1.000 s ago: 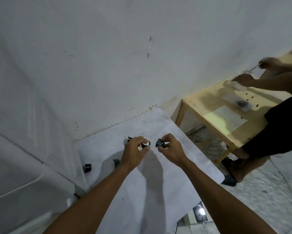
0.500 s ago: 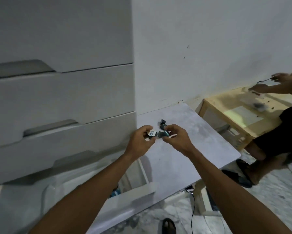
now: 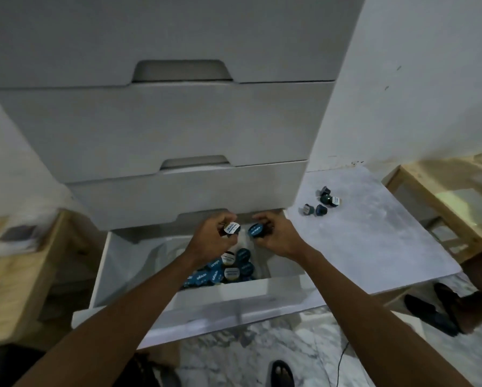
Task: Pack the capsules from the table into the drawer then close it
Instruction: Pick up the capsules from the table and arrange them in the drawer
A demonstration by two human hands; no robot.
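Evidently for dropping in, a dark capsule with a white lid was pinched in the left hand and a blue-lidded capsule in the right hand. Both were held at frame centre over the pulled-out white bottom drawer, where a heap of blue capsules lay. A few dark loose capsules remained on the pale marbled bench, centre right. Marble flooring was visible below.

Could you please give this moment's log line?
left hand holds white-lid capsule | right hand holds blue-lid capsule | over open drawer | loose capsules on table
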